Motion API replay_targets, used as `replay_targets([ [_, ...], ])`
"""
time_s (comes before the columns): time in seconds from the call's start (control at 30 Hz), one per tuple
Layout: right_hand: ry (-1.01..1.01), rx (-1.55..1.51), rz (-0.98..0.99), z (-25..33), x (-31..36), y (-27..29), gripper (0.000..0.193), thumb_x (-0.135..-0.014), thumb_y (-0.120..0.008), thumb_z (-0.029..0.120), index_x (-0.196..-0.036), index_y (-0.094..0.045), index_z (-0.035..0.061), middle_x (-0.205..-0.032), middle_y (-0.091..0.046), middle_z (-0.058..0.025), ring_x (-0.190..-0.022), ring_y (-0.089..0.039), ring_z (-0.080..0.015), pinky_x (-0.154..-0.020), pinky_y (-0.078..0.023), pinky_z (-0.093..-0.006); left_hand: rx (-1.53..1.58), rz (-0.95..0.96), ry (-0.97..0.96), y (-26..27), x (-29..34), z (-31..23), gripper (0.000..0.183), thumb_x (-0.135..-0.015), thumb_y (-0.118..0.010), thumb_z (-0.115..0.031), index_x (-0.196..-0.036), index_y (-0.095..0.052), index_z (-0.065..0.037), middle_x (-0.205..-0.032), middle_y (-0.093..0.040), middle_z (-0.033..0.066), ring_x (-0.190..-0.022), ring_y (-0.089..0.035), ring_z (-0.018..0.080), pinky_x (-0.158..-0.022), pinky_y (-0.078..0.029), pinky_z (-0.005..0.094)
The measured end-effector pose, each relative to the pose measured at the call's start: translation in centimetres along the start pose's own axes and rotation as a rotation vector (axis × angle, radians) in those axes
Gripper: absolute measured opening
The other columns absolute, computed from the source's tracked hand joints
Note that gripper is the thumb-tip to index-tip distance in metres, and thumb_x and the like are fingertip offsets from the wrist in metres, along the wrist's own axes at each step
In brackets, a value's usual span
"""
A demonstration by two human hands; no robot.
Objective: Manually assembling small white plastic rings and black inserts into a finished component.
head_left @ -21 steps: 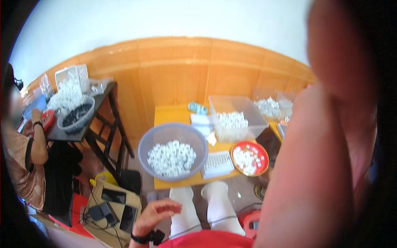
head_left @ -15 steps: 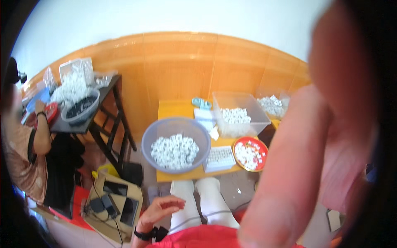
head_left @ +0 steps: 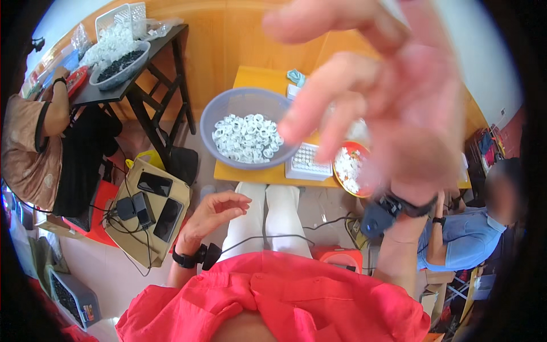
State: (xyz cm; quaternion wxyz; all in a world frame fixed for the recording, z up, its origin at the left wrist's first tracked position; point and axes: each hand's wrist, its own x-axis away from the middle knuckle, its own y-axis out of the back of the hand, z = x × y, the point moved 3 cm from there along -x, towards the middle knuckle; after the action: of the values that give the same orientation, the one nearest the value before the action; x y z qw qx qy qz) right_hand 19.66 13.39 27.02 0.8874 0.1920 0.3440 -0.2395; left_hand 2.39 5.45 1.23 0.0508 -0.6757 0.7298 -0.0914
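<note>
My right hand (head_left: 367,85) is raised close to the camera, fingers spread and partly blurred, with nothing seen in it. It covers part of the yellow table (head_left: 250,80) behind. Over my lap hovers my left hand (head_left: 213,214), its fingers loosely curved, the thumb apart and nothing in its grasp. On the table a grey-purple basket (head_left: 208,134) holds many small clear-and-white ring-shaped parts (head_left: 248,137). To its right stand a white tray of small round pieces (head_left: 307,162) and a red round tray (head_left: 364,192) with small white parts.
At the left, a co-worker (head_left: 34,154) sits by a dark table (head_left: 168,40) bearing a tub of black parts (head_left: 119,68). Phones and cables lie on a cardboard box (head_left: 128,239) nearby. Another person in blue (head_left: 464,239) is at the right. A black cable (head_left: 285,236) crosses my knees.
The view has tilted downward, bringing my lap and the person in blue into sight. My right hand has drawn back from the camera, its fingers now spread; my left stays over my lap.
</note>
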Motion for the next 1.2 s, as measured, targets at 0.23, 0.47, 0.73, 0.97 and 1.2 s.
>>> replay_targets([
  [0.23, -0.543, 0.618, 0.279, -21.9, 2.4, 2.9, 0.027, -0.075, -0.063, 0.011, -0.101, -0.059, 0.0052, -0.09, -0.06, -0.0072, -0.075, -0.06, -0.0169, -0.063, -0.047, -0.0301, 0.025, -0.106, 0.031, 1.9, 0.5, 4.4, 0.023, -0.081, -0.059, -0.003, -0.104, -0.06, 0.0, -0.099, -0.061, 0.005, -0.091, -0.057, 0.0123, -0.083, -0.046, 0.0262],
  [0.47, -0.601, 0.965, 0.447, -39.9, 5.7, 2.2, 0.032, -0.071, -0.065, 0.017, -0.101, -0.06, 0.0063, -0.099, -0.059, -0.0163, -0.095, -0.055, -0.0322, -0.081, -0.044, -0.038, 0.091, -0.211, 0.018, 2.6, 1.2, 6.1, 0.021, -0.082, -0.058, -0.005, -0.101, -0.06, 0.002, -0.092, -0.062, 0.0072, -0.086, -0.059, 0.0139, -0.081, -0.048, 0.0286],
  [0.73, -0.742, 1.01, 0.596, -45.5, 5.6, 2.5, 0.036, -0.066, -0.066, 0.014, -0.101, -0.06, 0.0067, -0.104, -0.057, -0.0172, -0.104, -0.05, -0.0321, -0.087, -0.042, -0.0361, 0.036, -0.206, 0.044, 4.1, -0.4, 6.4, 0.022, -0.082, -0.058, -0.007, -0.102, -0.06, 0.001, -0.09, -0.063, 0.0065, -0.085, -0.058, 0.0126, -0.08, -0.046, 0.0266],
  [0.97, -0.585, 1.081, 0.614, -43.7, 4.4, 2.3, 0.028, -0.056, -0.068, 0.01, -0.084, -0.064, 0.0064, -0.085, -0.063, -0.0132, -0.086, -0.058, -0.0297, -0.076, -0.046, -0.0358, 0.09, -0.219, 0.027, 4.4, -0.4, 6.3, 0.021, -0.083, -0.056, -0.006, -0.102, -0.06, 0.001, -0.095, -0.062, 0.006, -0.087, -0.058, 0.0126, -0.08, -0.048, 0.0273],
  [1.2, -0.896, 0.595, 0.448, -37.7, 2.6, 2.3, 0.021, -0.062, -0.071, 0.006, -0.082, -0.066, 0.0055, -0.066, -0.059, -0.005, -0.062, -0.059, -0.0132, -0.05, -0.046, -0.0268, 0.07, -0.249, 0.037, 4.1, -0.3, 6.8, 0.022, -0.083, -0.057, -0.008, -0.103, -0.06, 0.0, -0.094, -0.063, 0.0071, -0.085, -0.059, 0.0122, -0.079, -0.048, 0.0271],
])
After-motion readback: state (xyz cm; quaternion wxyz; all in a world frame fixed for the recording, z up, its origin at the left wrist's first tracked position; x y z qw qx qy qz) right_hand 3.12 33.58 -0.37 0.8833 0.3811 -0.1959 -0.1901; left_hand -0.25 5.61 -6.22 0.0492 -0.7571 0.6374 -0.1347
